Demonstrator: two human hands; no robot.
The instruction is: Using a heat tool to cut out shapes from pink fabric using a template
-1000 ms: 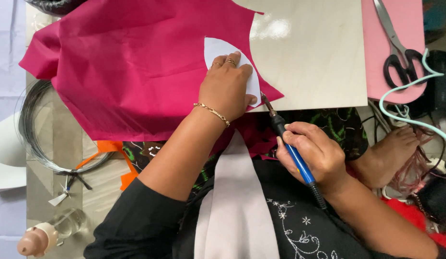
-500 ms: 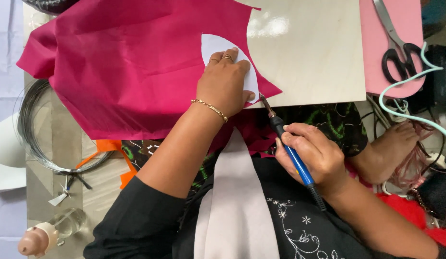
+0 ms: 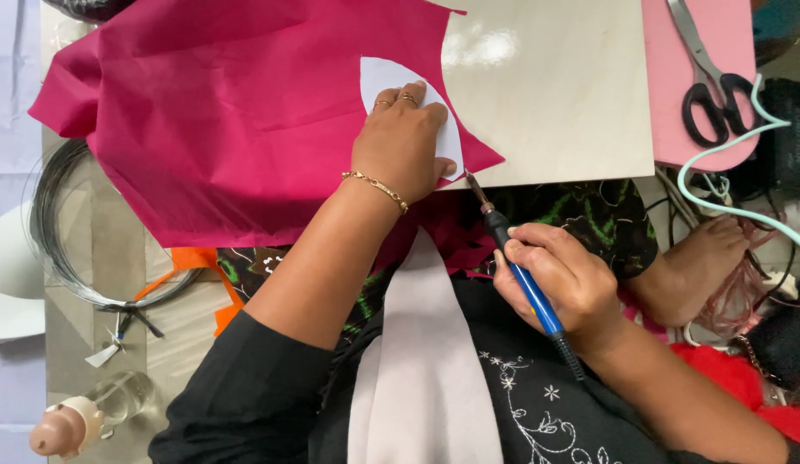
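Note:
Magenta fabric (image 3: 228, 120) lies spread over a pale wooden board (image 3: 554, 94). A white curved paper template (image 3: 384, 79) rests on the cloth's right part. My left hand (image 3: 401, 142), with rings and a gold bracelet, presses flat on the template. My right hand (image 3: 565, 283) grips a blue-handled pen-like tool (image 3: 522, 277) with a thin metal tip. The tip sits at the board's near edge, just right of the cloth's pointed corner (image 3: 490, 161).
Black-handled scissors (image 3: 705, 73) lie on a pink mat (image 3: 675, 112) at the upper right. A pale green cord (image 3: 726, 172) loops beside them. A coil of dark wire (image 3: 56, 232) and a small clear bottle (image 3: 82, 417) are at the left. A bare foot (image 3: 701, 266) shows at right.
My left hand and the template have slid slightly up the cloth. The tool's tip has drawn a little back from the cloth's edge toward me.

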